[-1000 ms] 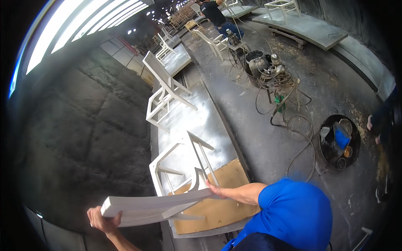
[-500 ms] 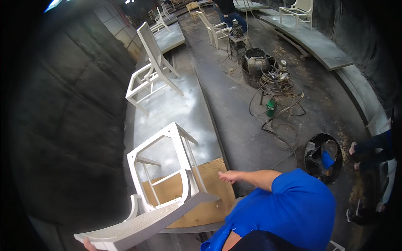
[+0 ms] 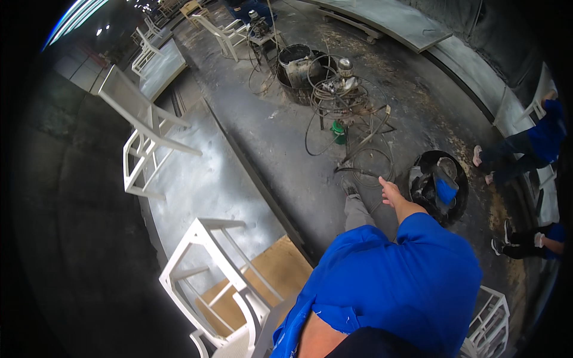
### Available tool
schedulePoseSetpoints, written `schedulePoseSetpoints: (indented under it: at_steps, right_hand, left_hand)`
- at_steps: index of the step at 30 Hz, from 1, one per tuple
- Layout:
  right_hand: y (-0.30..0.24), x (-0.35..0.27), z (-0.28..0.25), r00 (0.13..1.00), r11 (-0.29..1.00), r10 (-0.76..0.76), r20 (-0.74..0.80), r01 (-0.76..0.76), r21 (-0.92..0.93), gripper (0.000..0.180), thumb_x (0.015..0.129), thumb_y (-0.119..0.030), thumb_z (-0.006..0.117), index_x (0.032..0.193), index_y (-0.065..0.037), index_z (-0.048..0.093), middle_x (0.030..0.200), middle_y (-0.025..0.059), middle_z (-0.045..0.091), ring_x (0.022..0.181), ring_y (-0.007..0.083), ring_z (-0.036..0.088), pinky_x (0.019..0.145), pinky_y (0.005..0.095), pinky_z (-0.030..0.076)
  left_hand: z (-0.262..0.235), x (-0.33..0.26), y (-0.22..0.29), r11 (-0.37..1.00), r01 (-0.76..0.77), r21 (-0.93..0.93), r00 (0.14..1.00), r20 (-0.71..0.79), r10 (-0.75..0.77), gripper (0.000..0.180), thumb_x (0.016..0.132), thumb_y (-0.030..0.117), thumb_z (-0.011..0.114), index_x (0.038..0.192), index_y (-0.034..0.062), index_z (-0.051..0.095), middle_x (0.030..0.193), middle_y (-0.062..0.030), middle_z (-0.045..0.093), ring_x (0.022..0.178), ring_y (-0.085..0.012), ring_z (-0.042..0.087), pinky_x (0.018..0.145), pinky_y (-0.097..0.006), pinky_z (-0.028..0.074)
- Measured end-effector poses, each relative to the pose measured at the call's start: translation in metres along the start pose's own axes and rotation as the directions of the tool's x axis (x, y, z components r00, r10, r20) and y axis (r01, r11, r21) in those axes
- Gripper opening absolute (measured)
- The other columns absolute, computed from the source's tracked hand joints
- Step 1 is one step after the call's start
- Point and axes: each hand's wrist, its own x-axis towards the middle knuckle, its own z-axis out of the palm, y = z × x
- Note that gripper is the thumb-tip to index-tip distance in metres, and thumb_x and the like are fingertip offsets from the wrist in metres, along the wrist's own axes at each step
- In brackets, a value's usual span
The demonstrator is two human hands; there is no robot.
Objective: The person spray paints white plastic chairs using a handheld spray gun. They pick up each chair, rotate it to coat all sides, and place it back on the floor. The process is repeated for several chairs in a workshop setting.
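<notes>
My right hand (image 3: pixel 391 193) is stretched out over the grey floor, fingers apart and holding nothing. It is beside a black bucket (image 3: pixel 439 185). My blue sleeve (image 3: pixel 388 280) fills the lower middle of the view. My left hand is out of sight. A white chair frame (image 3: pixel 209 280) lies tilted on a brown board (image 3: pixel 280 268) at the near end of the long grey workbench (image 3: pixel 209 185), left of my body. A white piece (image 3: pixel 236 346) at the bottom edge is cut off, and what holds it is hidden.
A second white chair (image 3: pixel 143 137) lies farther along the bench. Coiled hoses and a machine (image 3: pixel 343 89) with a green bottle (image 3: pixel 339 132) sit on the floor. Other people in blue (image 3: pixel 537 140) are at the right. Another white frame (image 3: pixel 489 322) is at lower right.
My right hand left the brown board and swung out to the right over the floor. My left hand and the long white piece it held dropped out of view.
</notes>
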Motion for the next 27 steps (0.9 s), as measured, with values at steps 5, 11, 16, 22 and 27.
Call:
schedulePoseSetpoints:
  at_steps: [5,11,16,22,27]
  right_hand:
    - [-0.086,0.077,0.022,0.996,0.933,0.071,0.061,-0.088,0.350,0.087,0.088,-0.067,0.067,0.152,-0.013,0.043,0.143,0.0120,0.049,0.126,0.0306,0.050,0.101,0.0528,0.048]
    - [-0.148,0.135,0.027,0.979,0.871,0.048,0.200,-0.139,0.472,0.089,0.087,-0.066,0.070,0.154,-0.018,0.037,0.158,0.0133,0.037,0.145,0.0329,0.036,0.109,0.0547,0.039]
    - [-0.160,0.149,0.010,0.906,0.794,0.034,0.421,-0.280,0.539,0.034,0.095,-0.057,0.064,0.099,-0.023,0.062,0.116,-0.0022,0.067,0.114,0.0178,0.055,0.092,0.0452,0.045]
    - [-0.166,0.108,-0.015,0.855,0.707,-0.123,0.504,-0.280,0.649,0.034,0.101,-0.050,0.055,0.113,-0.019,0.062,0.126,0.0035,0.068,0.118,0.0220,0.063,0.095,0.0453,0.048]
    - [-0.175,0.072,-0.042,0.859,0.685,-0.256,0.443,-0.162,0.710,0.046,0.101,-0.053,0.052,0.125,-0.014,0.059,0.129,0.0103,0.066,0.124,0.0303,0.061,0.100,0.0493,0.047]
  left_hand:
    - [0.118,0.106,0.071,0.973,0.127,0.193,0.987,0.068,-0.143,0.027,0.103,0.033,0.061,0.095,0.0077,0.066,0.074,-0.0028,0.064,0.067,-0.0148,0.062,0.057,-0.030,0.051]
    - [0.318,0.212,0.287,0.643,-0.592,0.485,0.805,0.374,0.460,0.034,0.100,0.031,0.066,0.113,0.0002,0.069,0.083,-0.0044,0.069,0.069,-0.0124,0.061,0.063,-0.029,0.051]
    - [0.546,0.221,0.354,0.735,-0.596,0.322,0.766,0.501,0.402,0.044,0.097,0.031,0.070,0.124,-0.0040,0.065,0.103,-0.0101,0.072,0.088,-0.0173,0.066,0.077,-0.032,0.055]
    - [0.715,0.181,0.322,0.792,-0.333,0.512,0.869,0.492,0.047,0.064,0.090,0.038,0.078,0.133,-0.0052,0.059,0.117,-0.0178,0.070,0.094,-0.0278,0.067,0.081,-0.036,0.055]
    - [0.760,0.159,0.308,0.800,-0.270,0.536,0.950,0.282,0.132,0.053,0.090,0.035,0.079,0.121,-0.0057,0.067,0.113,-0.0226,0.072,0.101,-0.0348,0.071,0.086,-0.043,0.057]
